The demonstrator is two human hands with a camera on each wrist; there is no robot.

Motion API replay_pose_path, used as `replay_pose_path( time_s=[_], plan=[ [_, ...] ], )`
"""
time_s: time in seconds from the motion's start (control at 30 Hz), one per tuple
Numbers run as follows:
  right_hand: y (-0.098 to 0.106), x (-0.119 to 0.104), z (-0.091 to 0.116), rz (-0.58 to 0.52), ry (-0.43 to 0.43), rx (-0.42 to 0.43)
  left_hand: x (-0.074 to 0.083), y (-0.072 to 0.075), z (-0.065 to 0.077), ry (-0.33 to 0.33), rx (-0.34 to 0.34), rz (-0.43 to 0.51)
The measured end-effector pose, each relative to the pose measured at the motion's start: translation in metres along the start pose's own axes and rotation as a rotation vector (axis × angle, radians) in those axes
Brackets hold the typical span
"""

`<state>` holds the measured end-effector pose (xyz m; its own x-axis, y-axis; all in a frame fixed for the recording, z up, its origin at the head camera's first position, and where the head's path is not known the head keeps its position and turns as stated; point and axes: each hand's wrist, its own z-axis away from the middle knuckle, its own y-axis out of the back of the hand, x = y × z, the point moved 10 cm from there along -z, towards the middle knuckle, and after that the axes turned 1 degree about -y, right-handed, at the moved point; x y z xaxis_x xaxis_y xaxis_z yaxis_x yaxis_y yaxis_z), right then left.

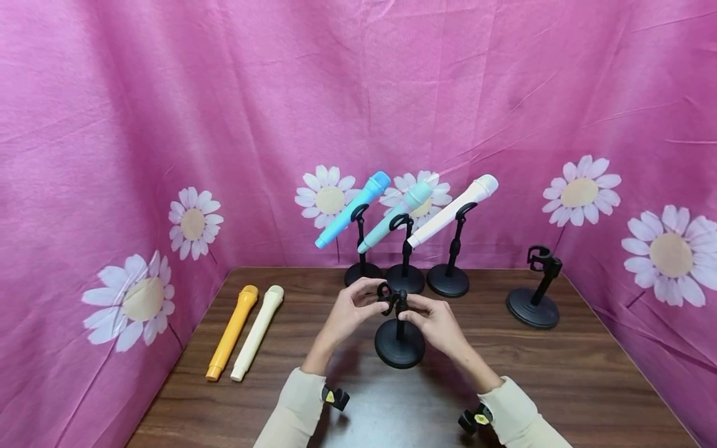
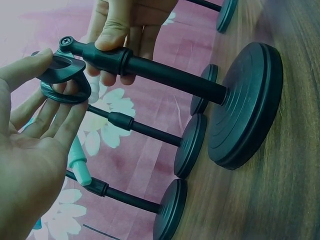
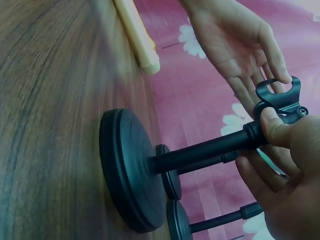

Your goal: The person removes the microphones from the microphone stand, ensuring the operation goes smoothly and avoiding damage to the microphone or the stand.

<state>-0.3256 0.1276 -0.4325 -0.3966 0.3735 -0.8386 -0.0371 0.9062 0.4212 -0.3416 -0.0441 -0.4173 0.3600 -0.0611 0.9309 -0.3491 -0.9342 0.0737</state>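
A black desk microphone stand (image 1: 400, 342) with a round base stands upright on the table in front of the person. My left hand (image 1: 355, 306) pinches its ring-shaped clip (image 2: 65, 80) between thumb and fingers. With thumb and fingers, my right hand (image 1: 434, 318) grips the top of the pole, just below the clip's screw joint (image 2: 66, 41). In the right wrist view, the right thumb (image 3: 274, 127) presses on the collar of the pole. The clip holds no microphone.
Behind, three stands hold a blue microphone (image 1: 353, 208), a mint microphone (image 1: 394, 214) and a white microphone (image 1: 452, 211). Another stand (image 1: 534, 305) with a bare clip is at the right. An orange microphone (image 1: 232, 333) and a cream microphone (image 1: 257, 333) lie at the left.
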Motion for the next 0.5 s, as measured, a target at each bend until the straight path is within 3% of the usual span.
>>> replay_pose_path(
  time_s=[0.23,0.5],
  plan=[
    [-0.003,0.009,0.002,-0.039,-0.042,-0.029,0.001,-0.001,0.0,-0.007,-0.006,-0.004],
    [-0.01,0.013,0.0,0.038,-0.052,-0.027,0.001,0.0,0.001,-0.009,-0.004,-0.037]
  ],
)
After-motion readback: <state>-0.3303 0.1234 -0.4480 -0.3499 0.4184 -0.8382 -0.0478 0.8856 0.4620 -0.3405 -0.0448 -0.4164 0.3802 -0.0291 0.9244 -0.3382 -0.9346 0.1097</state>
